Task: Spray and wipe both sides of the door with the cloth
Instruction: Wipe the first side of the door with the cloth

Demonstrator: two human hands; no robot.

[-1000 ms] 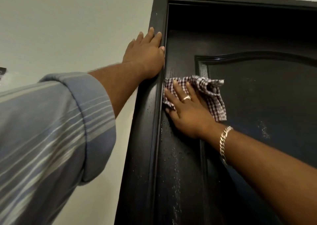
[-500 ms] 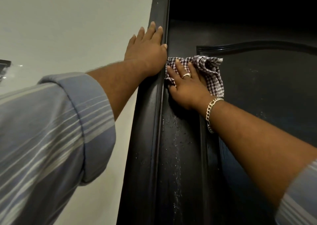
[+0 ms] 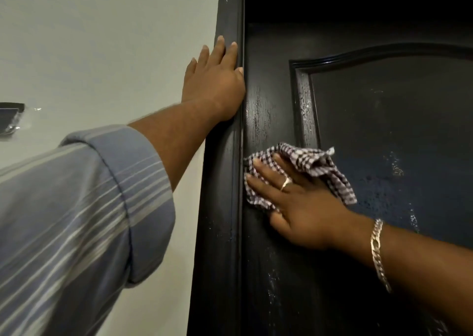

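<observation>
Right hand [image 3: 302, 207] lies flat on the checked cloth [image 3: 317, 166], fingers spread and straight, pressing it against the dark door [image 3: 384, 136]. The cloth sits on the door's left upright strip, at about 9 o'clock from the raised panel moulding [image 3: 304, 110], bunched toward 2 o'clock past the fingertips. Open palm rather than a fist: judged to give broad contact and even pressure for wiping.

Left hand [image 3: 215, 79] rests flat on the door frame [image 3: 217, 207] at about 11 o'clock from the cloth, fingers extended and close together, thumb side against the frame's inner edge. It holds nothing; likely a brace for balance while reaching high.

Droplets and streaks show on the door below the cloth and on the panel at 3 o'clock, so spraying looks done here and wiping is in hand. A glossy patch above the cloth reads as wet or freshly wiped; cannot tell which.

Hard to make out: no spray bottle in view. The door's top, right side and lower half are cut off. Its other face is hidden. A dark object [image 3: 10, 118] on the pale wall [image 3: 102, 41] at the far left edge is cropped and unidentifiable. The palm covers much of the cloth
</observation>
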